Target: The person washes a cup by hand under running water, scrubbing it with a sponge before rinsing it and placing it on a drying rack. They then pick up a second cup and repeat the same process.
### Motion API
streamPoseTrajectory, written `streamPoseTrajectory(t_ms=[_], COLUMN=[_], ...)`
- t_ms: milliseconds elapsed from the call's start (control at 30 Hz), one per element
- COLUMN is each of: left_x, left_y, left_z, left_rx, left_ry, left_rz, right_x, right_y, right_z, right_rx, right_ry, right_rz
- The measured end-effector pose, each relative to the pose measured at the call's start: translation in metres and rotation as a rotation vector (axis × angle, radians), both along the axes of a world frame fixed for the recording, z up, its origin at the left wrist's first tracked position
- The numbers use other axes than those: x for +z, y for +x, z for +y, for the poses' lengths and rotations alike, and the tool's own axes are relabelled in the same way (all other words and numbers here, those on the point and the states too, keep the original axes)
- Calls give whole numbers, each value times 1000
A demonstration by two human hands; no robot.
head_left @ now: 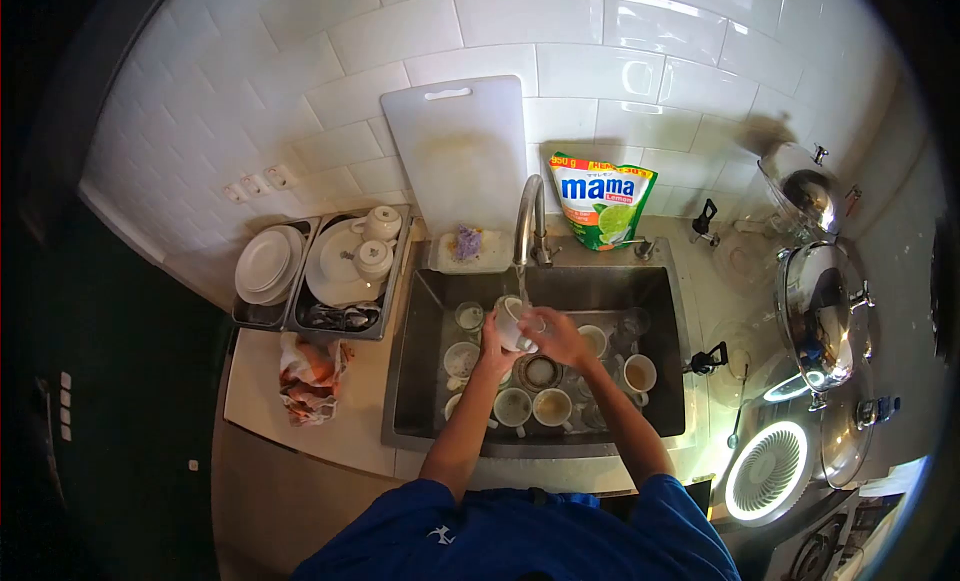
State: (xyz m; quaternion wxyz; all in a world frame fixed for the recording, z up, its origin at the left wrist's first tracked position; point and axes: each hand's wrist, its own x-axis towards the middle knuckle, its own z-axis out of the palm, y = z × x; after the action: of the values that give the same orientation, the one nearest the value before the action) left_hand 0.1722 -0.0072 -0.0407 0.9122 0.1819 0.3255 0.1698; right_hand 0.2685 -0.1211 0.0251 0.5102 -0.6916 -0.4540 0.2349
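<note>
Under the faucet (529, 206) in the sink, a white cup (508, 324) is held tilted above the other dishes. My left hand (494, 350) is wrapped round its left side. From the right, my right hand (559, 338) has its fingers bent against the cup near the rim; part of their grip is hidden. Below both hands, several used white cups (513, 407) stand on the bottom of the sink (405, 381), some with brownish liquid. Among them are a brown-rimmed round dish (539, 372) and clear glasses (630, 327).
Metal trays (386, 326) with plates, cups and cutlery stand left of the sink, a crumpled cloth (312, 379) before them. Behind are a cutting board (455, 151), a purple scrubber (467, 243) and a detergent pouch (600, 203). Chrome lids (815, 311) and a round fan (768, 473) are right.
</note>
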Motion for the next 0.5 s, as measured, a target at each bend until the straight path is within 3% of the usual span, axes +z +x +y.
streamPoseTrajectory(t_ms=[67, 200, 300, 400, 500], left_x=[-2, 6, -14, 6, 12], left_y=[5, 9, 12, 15, 19], left_z=[-2, -8, -5, -8, -7], left_rx=[-19, -43, -67, -70, -105], left_ry=[-23, 35, 124, 229, 214], left_rz=[-7, 13, -54, -151, -256], right_x=[-1, -10, -20, -54, -8], right_y=[-2, -3, 1, 13, 4], right_z=[0, -2, -6, -2, -9], right_rx=[86, 15, -6, -100, -39], right_ry=[-97, 110, -2, 17, 167], right_rz=[-212, -174, 256, 853, 1179])
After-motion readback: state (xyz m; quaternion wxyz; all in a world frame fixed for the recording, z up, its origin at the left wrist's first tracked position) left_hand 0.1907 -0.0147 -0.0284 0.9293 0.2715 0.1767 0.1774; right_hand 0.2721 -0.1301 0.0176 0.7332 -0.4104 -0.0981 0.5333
